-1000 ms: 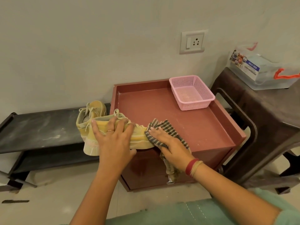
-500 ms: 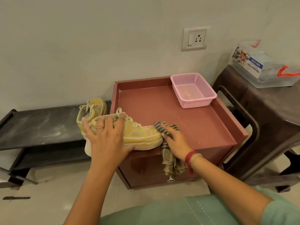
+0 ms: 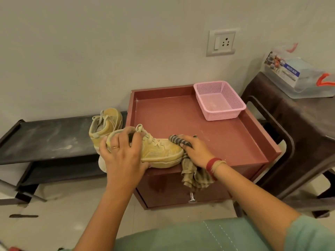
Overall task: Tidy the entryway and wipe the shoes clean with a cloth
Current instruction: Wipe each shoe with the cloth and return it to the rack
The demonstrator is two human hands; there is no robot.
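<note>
Left hand (image 3: pixel 125 158) held yellow shoe (image 3: pixel 163 151), fingers curled over collar. Right hand (image 3: pixel 196 153) clutched checked cloth (image 3: pixel 195 176) against toe, fingers curled.

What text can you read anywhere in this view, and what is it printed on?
"MULTI-BOX": on the blue band of the label on the clear plastic storage box, which stands on the dark plastic stool.
Round logo and small print on that same label: too blurred to read.
Yellow sneaker, checked cloth, pink basket, wall socket: no text visible.
</note>
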